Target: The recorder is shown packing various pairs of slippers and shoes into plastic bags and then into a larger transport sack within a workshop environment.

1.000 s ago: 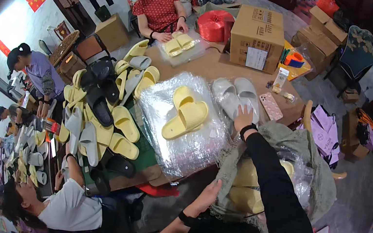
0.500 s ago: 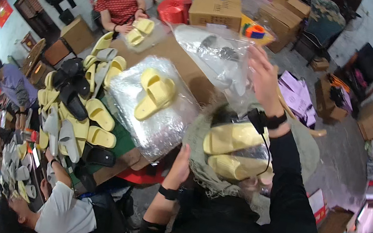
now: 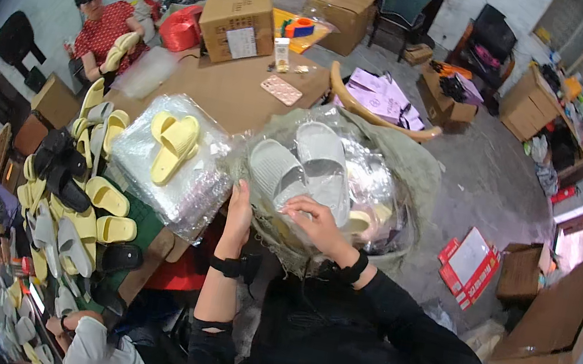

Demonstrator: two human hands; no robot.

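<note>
A pair of grey slippers (image 3: 313,166) in a clear plastic bag lies on the mouth of a large grey-green sack (image 3: 411,225) in front of me. My right hand (image 3: 319,227) has its fingers bent over the near end of the bag and pinches the film there. At the sack's left rim, my left hand (image 3: 239,212) stands upright with stretched fingers, touching or almost touching the bag's edge. Inside the sack, more wrapped slippers (image 3: 371,215) show, partly covered. To the left, a pair of yellow slippers (image 3: 174,147) rests on a stack of clear plastic bags (image 3: 133,159).
Loose yellow, grey and black slippers (image 3: 80,224) heap the table's left side. A phone (image 3: 281,90) and a cardboard box (image 3: 238,19) are farther back. A person in red (image 3: 100,34) holds slippers across the table. A curved wooden rail (image 3: 386,124) borders the sack's far side.
My right hand has come down and toward me, bringing the bagged grey slippers from above the table onto the sack. My left hand stays by the sack's left rim. The view has swung rightward.
</note>
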